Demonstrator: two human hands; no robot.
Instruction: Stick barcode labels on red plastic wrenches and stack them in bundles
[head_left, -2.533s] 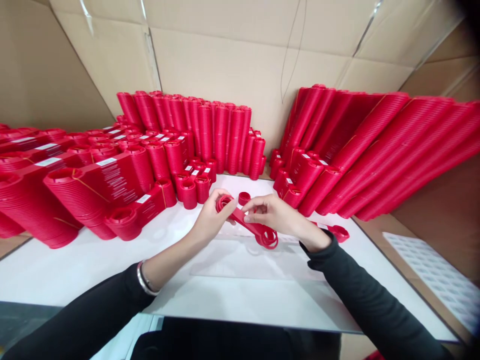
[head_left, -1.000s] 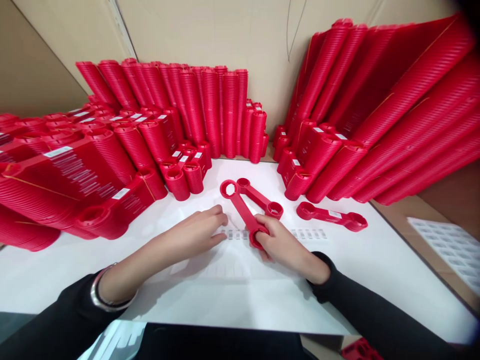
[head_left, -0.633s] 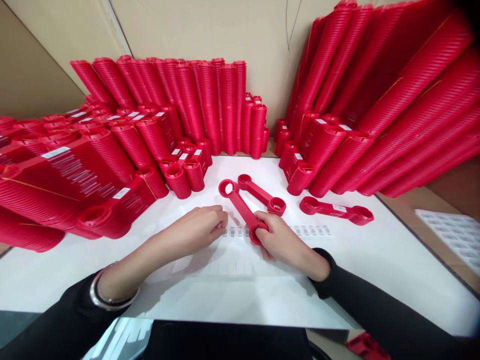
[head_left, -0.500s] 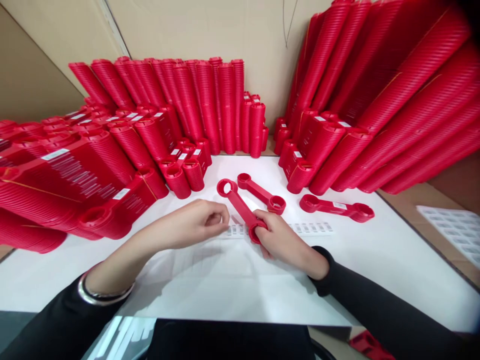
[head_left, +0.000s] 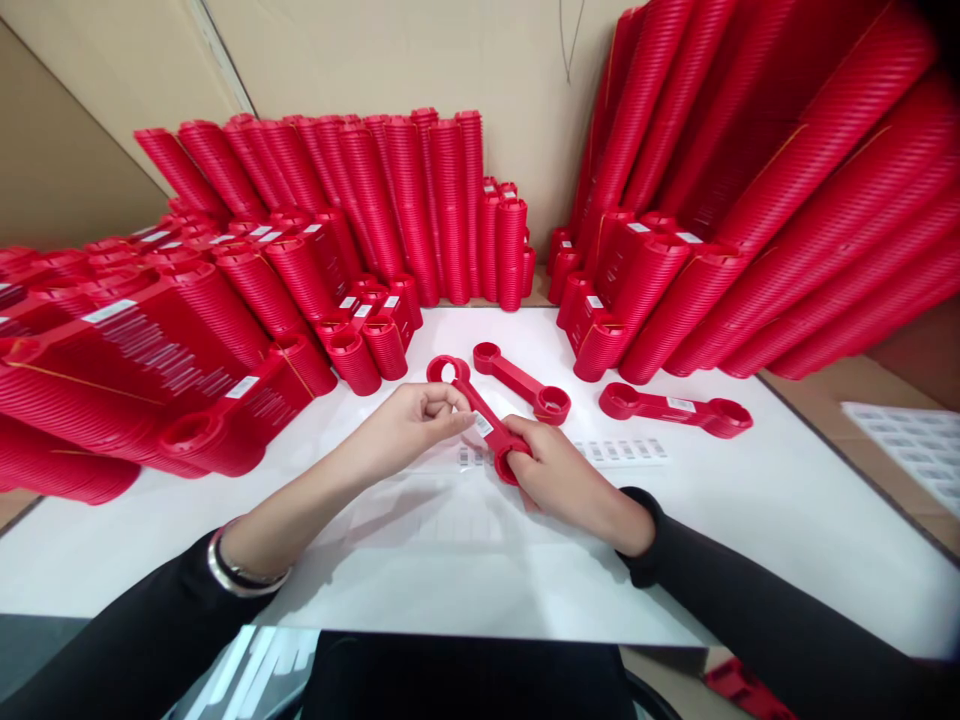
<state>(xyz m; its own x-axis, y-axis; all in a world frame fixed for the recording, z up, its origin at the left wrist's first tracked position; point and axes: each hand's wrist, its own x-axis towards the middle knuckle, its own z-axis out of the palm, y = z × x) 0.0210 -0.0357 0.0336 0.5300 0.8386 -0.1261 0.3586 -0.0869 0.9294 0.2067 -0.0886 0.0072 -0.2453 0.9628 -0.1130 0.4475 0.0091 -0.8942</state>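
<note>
My right hand (head_left: 561, 468) grips the near ring of a red plastic double-ring piece (head_left: 466, 388), two rings joined by a flat bar. The piece tilts away to the upper left over the white table. A white barcode sticker (head_left: 483, 425) lies against its bar. My left hand (head_left: 412, 425) is closed in a pinch, thumb and fingertip at the sticker's left edge. Under the held piece lies a strip of barcode stickers (head_left: 622, 452), partly covered by it and my right hand. Just behind is another double-ring piece (head_left: 521, 384).
A labelled red piece (head_left: 679, 408) lies to the right. Tall stacks of red pieces (head_left: 405, 210) stand at the back and left, with more leaning stacks (head_left: 810, 220) on the right. A sheet of stickers (head_left: 907, 455) rests on cardboard beyond the table's (head_left: 420, 590) right edge.
My left hand has moved right and slightly up to the held piece. A barcode sticker now shows on its bar, where the bar was bare before. My right hand keeps its grip.
</note>
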